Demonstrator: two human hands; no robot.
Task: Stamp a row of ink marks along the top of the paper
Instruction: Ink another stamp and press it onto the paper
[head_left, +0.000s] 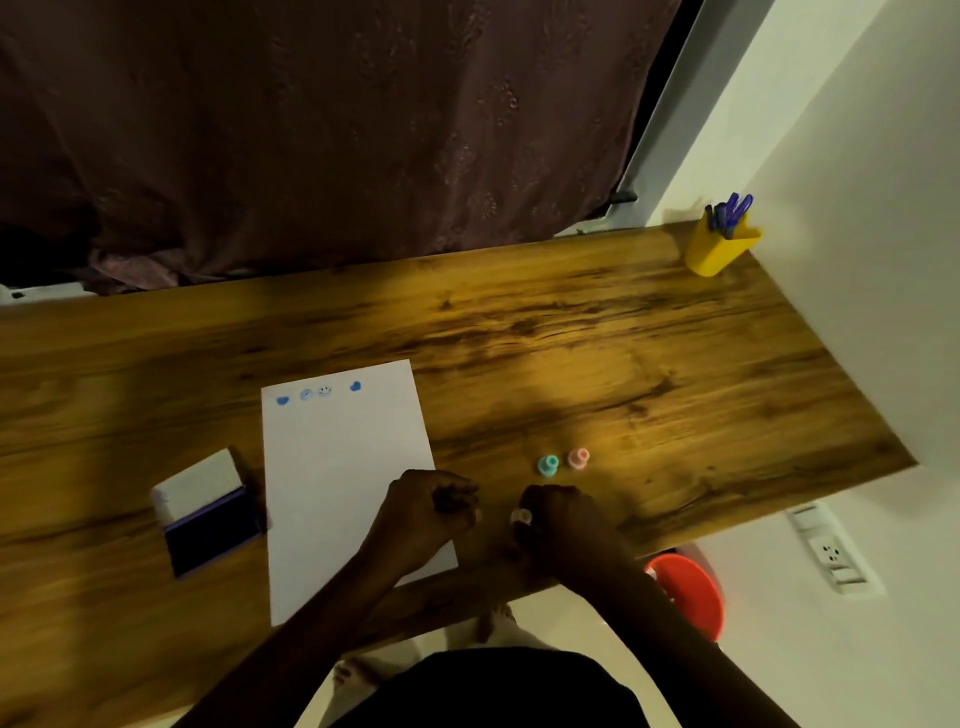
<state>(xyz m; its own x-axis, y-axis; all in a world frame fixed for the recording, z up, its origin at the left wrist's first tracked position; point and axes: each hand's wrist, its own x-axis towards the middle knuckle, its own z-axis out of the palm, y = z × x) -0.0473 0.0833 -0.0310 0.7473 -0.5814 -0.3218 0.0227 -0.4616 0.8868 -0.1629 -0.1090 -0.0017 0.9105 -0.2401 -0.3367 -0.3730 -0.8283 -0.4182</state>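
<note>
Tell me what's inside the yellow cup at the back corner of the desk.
The yellow cup holds several blue pens, their tops sticking out above its rim. Their lower parts, and anything else in the cup, are hidden by its wall.

Both forearms are extended forward and converge. The left hand (426, 506) is curled into a loose fist, knuckles up. The right hand (558, 519) is likewise curled, fingers (524, 517) bent inward, just beside the left.

paper (343, 483): white, flat on desk, four blue marks (318, 393) along top
ink pad (210, 525): open, left of paper
stamps (563, 461): teal, pink, upright, right of paper
</note>
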